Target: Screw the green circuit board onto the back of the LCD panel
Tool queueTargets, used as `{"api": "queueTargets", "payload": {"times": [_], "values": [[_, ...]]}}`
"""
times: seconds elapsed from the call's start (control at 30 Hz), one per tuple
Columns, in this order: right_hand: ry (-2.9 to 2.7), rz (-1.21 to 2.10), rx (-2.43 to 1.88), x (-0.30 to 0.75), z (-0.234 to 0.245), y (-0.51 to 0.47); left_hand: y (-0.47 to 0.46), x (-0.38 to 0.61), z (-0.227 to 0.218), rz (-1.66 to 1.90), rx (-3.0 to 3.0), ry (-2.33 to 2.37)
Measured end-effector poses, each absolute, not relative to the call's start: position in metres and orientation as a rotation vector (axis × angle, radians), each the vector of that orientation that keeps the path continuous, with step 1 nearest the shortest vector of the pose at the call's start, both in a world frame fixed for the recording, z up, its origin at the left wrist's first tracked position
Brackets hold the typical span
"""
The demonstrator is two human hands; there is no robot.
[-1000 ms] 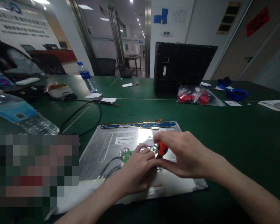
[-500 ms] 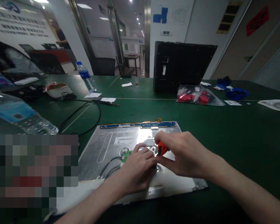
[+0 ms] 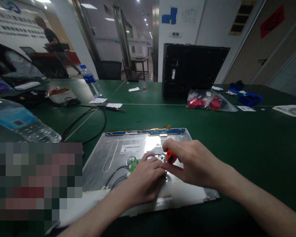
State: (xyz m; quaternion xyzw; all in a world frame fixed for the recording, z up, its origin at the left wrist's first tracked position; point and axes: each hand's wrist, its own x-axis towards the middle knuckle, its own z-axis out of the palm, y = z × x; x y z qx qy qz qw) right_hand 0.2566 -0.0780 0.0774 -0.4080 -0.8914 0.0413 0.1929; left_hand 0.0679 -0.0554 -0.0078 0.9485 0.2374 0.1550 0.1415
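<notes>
The right grip [image 3: 193, 161] holds an orange-and-black tool [image 3: 171, 156].

The room is dimly lit, with small ceiling lights [image 3: 90, 6] seen at top left and centre. Strong glare is thrown back mid-frame by the metal panel [image 3: 118, 158]; the bench [image 3: 236, 148] is darkened along the bottom. Outer edges are slanted by wide-angle distortion, wall lettering [image 3: 22, 29] is softened, and the lower left is pixelated.

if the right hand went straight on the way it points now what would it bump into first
Probably the left hand: the right hand, holding an orange-and-black handle, points toward its knuckles. They look very close, but this single view leaves the depth between them unclear.
</notes>
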Motion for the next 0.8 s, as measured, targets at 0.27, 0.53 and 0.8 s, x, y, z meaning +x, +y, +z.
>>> {"api": "queueTargets", "payload": {"times": [0.27,0.53,0.8], "values": [[-2.501,0.231,-1.108,0.2595,0.0784,-0.0798,-0.0552,0.0678,-0.0069,0.476,2.734,0.677],[-2.467,0.154,-1.118,0.2575,0.0749,-0.0776,-0.0567,0.0677,-0.0059,0.477,2.714,0.701],[-2.483,0.124,-1.179,0.2569,0.0767,-0.0768,-0.0544,0.0677,-0.0053,0.428,2.732,0.73]]}}
